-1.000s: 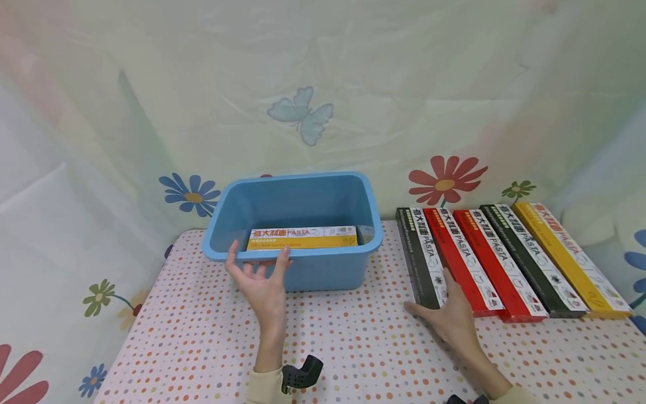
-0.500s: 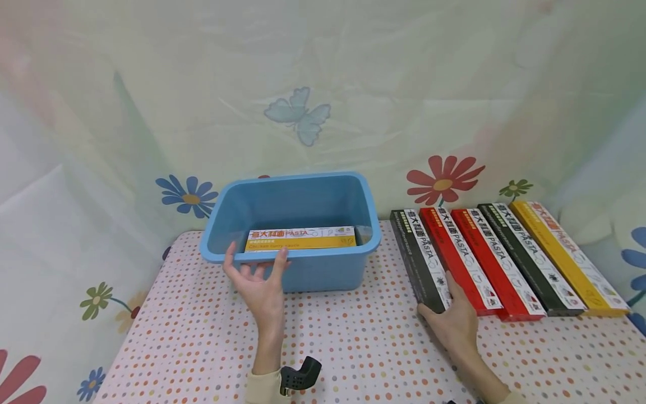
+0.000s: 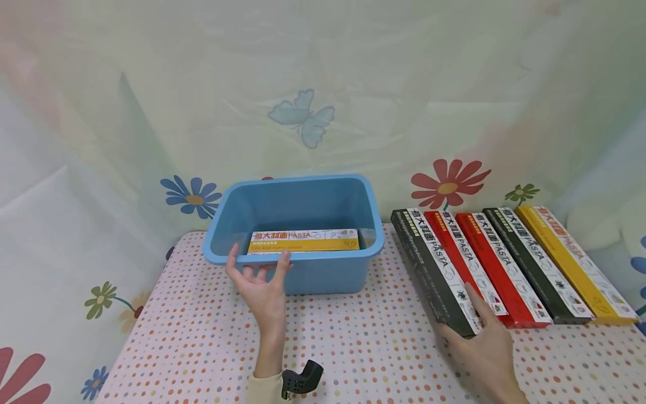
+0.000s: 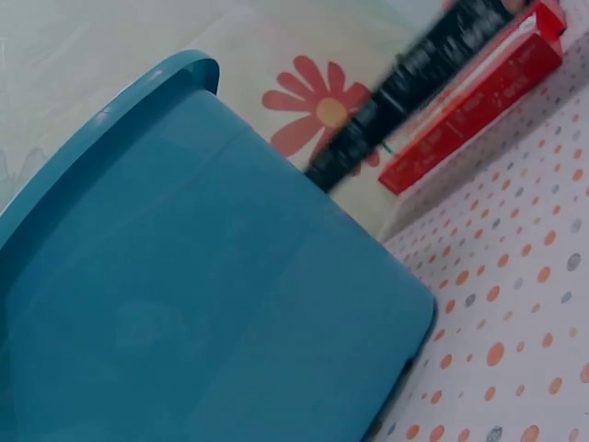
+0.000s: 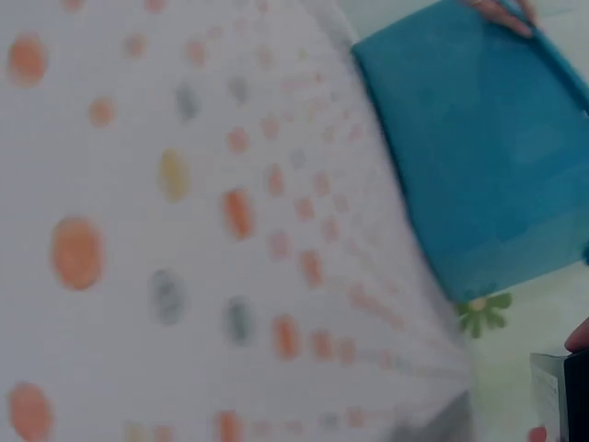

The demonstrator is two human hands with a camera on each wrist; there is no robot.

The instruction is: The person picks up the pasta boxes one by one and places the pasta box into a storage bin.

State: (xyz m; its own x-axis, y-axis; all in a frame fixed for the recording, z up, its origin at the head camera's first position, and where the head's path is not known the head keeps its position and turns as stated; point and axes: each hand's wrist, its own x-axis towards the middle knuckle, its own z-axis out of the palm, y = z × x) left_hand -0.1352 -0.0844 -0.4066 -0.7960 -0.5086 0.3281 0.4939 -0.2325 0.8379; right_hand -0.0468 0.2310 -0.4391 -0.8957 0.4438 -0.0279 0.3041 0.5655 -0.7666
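My left hand [image 3: 262,292] grips the front rim of a blue plastic tub [image 3: 323,275], thumb and fingers at the lip. Inside the tub lies a yellow-and-white pasta box [image 3: 303,241]. Low on the right, my right hand [image 3: 481,348] holds the near end of a black-and-white pasta box [image 3: 429,269] between thumb and fingers. That black box is raised off the table, blurred in the left wrist view [image 4: 405,87]. In the right wrist view only a corner of the black box [image 5: 577,387] shows, with a fingertip on it.
Right of the held box lie two red pasta boxes [image 3: 466,258] [image 3: 504,275], another black one [image 3: 540,269] and a yellow one [image 3: 575,269], side by side. A dotted cloth [image 3: 363,348] covers the table. A flowered curtain [image 3: 383,112] hangs behind.
My right hand has taken hold of the leftmost black box and lifted it, moving it slightly towards me and to the right. The left hand stays at the tub's rim.
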